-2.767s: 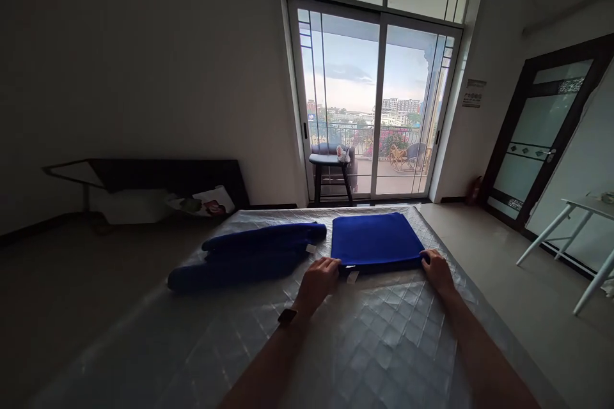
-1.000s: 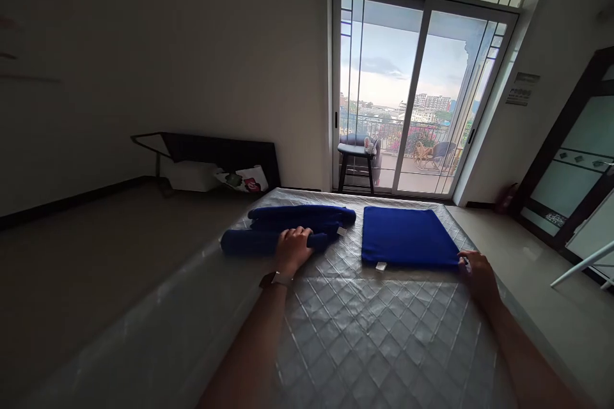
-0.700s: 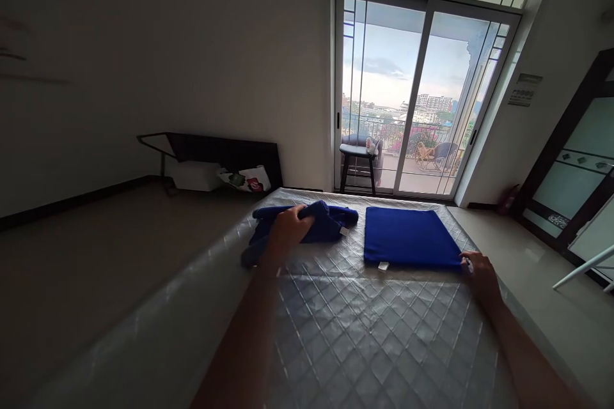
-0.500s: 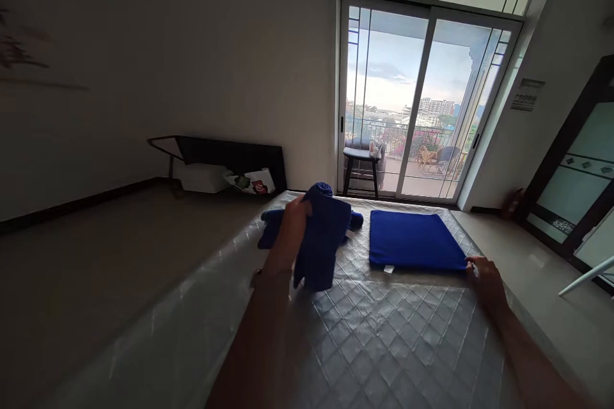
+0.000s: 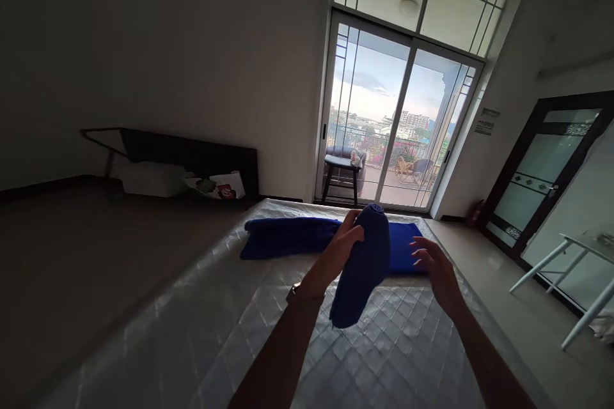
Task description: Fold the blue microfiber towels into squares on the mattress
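Note:
My left hand grips a rolled blue towel by its upper part and holds it up over the table. The roll's spiral end points up and away, and a flap hangs down toward me. To the right, my right hand hovers with fingers spread, holding nothing. Behind it lies a flat folded blue cloth, partly hidden by the roll and my hand. Left of the roll is another length of blue cloth, bunched or rolled, its right end behind my left hand.
A silvery quilted cover spreads over the table. Beyond it stand a dark stool and a sliding glass door. A black rack with a white box is at left. A pale-legged table stands at right.
My left hand has carried the rolled towel to the right, in front of the flat cloth. My right hand has let go of the flat cloth's corner and lifted. The view has tilted and shifted.

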{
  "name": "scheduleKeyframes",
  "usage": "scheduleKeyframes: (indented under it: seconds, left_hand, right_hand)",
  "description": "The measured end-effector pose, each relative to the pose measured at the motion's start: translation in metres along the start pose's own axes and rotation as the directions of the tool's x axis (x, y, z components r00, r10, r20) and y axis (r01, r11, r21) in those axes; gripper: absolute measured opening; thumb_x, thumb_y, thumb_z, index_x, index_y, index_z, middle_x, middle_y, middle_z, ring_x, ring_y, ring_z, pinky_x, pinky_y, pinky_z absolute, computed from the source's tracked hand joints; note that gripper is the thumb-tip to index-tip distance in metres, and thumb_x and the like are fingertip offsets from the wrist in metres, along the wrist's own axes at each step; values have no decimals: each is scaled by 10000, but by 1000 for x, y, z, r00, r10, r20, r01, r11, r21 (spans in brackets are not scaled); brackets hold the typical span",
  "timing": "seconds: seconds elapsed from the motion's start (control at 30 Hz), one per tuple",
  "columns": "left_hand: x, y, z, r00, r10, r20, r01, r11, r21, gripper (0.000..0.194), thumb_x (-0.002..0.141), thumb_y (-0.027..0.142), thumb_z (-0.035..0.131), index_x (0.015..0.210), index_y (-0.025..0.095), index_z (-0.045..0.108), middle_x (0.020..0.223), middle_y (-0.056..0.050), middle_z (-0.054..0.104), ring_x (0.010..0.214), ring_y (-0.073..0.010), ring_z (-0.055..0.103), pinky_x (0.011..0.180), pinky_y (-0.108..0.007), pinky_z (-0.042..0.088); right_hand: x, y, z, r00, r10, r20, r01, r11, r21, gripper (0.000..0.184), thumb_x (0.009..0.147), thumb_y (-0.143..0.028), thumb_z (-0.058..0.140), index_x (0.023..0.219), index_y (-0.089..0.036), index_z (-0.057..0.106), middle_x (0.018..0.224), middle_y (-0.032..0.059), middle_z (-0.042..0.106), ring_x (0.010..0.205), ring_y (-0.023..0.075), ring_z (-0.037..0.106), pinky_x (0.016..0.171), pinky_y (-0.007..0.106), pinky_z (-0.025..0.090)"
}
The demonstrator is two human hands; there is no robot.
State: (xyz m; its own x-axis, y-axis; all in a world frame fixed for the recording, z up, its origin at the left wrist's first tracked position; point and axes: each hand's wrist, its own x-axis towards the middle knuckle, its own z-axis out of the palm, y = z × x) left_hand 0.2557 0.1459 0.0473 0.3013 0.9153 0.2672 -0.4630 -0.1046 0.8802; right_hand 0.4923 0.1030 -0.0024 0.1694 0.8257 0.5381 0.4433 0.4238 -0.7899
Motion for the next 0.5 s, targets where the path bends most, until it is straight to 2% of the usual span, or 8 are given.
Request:
scheduleKeyframes:
  seconds: [0.1, 0.17, 0.3, 0.4, 0.5]
  left_hand:
    - [-23, -2, 29, 987, 21, 157, -34, 996, 81, 475, 637, 238, 666, 1100, 264, 566, 830, 51, 611, 704, -132, 539, 606, -225, 408]
    - [-40, -3, 45, 976, 45, 212, -74, 988, 132, 551, 656, 264, 714, 1178, 270, 537, 901, 32, 627, 777, -153, 554, 666, -246, 431]
    - [-74, 0, 65, 972, 39, 233, -89, 975, 205, 461, 697, 298, 679, 1133, 259, 536, 884, 28, 605, 823, -168, 526, 757, -284, 433]
    - [-104, 4, 73, 972, 10, 236, -74, 962, 264, 349, 755, 321, 621, 1093, 255, 563, 898, 19, 619, 864, -181, 525, 814, -309, 428]
    - [-135, 11, 76, 976, -25, 217, -47, 945, 324, 251, 805, 365, 585, 1023, 243, 610, 862, 7, 634, 832, -191, 539, 777, -317, 442]
  right_hand:
    - [-26, -65, 14, 995, 22, 98, -45, 970, 240, 480, 848, -626, 631, 1171, -272, 652, 1111, 61, 710, 870, 209, 657, 704, 330, 547]
    - [-45, -91, 14, 997, 60, 49, -71, 955, 286, 496, 778, -622, 720, 1123, -271, 659, 1010, 42, 723, 843, 209, 656, 701, 325, 543]
    - [-81, -114, 0, 978, 177, -107, -140, 947, 289, 442, 711, -621, 778, 916, -248, 660, 773, -2, 677, 701, 180, 600, 612, 294, 500]
    - [-108, -126, -10, 975, 196, -106, -157, 941, 300, 411, 720, -599, 781, 872, -239, 652, 730, -14, 645, 658, 159, 564, 574, 272, 470]
    - [-132, -144, -16, 984, 169, -64, -139, 934, 328, 385, 728, -577, 783, 846, -237, 645, 710, -19, 621, 653, 152, 558, 571, 264, 468]
